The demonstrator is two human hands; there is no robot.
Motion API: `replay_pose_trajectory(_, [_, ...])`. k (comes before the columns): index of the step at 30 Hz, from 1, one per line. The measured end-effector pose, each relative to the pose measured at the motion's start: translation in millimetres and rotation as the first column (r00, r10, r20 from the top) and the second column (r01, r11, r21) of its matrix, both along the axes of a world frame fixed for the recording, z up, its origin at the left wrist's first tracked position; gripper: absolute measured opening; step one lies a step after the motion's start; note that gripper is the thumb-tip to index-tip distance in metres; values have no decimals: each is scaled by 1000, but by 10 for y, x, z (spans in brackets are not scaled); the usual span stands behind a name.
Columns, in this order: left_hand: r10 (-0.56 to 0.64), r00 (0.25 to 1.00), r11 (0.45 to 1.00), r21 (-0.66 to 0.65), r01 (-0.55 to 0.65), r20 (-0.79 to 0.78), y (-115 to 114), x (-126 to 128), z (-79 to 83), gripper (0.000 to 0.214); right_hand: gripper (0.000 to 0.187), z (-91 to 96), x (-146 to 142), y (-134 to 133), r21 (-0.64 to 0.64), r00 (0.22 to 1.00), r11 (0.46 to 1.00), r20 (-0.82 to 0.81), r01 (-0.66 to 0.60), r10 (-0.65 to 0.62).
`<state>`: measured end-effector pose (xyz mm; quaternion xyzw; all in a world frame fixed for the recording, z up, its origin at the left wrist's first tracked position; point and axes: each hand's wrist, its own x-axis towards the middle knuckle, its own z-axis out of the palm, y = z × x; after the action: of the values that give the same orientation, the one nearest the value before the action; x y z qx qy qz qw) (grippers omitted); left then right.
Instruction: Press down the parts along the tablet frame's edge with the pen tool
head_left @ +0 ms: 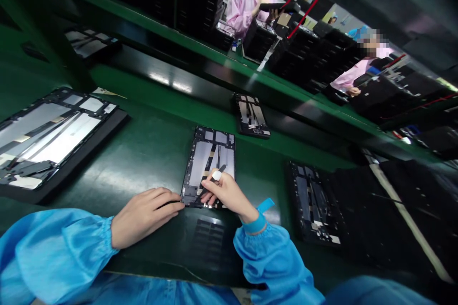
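In front of me on the green bench lies an opened tablet (pixel 197 157), its grey plates, dark ribbon cables and circuit parts showing. My left hand (pixel 150 212) rests flat beside it, fingers stretched out and fingertips touching its lower left corner. Over the tablet's lower half, my right hand (pixel 225 191) is closed around a slim dark pen-like tool (pixel 222 168). The tool points down at the lower part of the tablet, and its exact kind is unclear. Something white covers one right fingertip, and a blue band (pixel 255 225) circles that wrist. The right hand hides some of the circuit parts.
More opened tablets sit on dark trays at left (pixel 71 133), a single tablet (pixel 252 114) lies further back, and another tablet (pixel 310 200) is at right beside a dark foam stack (pixel 379 214). Behind a ledge, stacked black trays (pixel 200 0) stand before two co-workers in pink.
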<state>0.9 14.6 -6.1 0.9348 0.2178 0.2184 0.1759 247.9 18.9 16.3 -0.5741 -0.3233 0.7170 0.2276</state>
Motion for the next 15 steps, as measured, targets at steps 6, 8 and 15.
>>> replay_pose_trajectory(6, [26, 998, 999, 39, -24, -50, 6, 3, -23, 25, 84, -45, -23, -9, -13, 1000, 1000, -23, 12, -12])
replay_pose_trajectory(8, [26, 998, 999, 44, -23, -58, 5, 0, -21, 25, 83, -51, -26, -16, -11, 1000, 1000, -20, 20, -21])
replay_pose_trajectory(15, [18, 998, 999, 41, -16, -66, 5, 2, -26, 26, 82, -67, -48, -25, -11, 999, 999, 3, 44, -44])
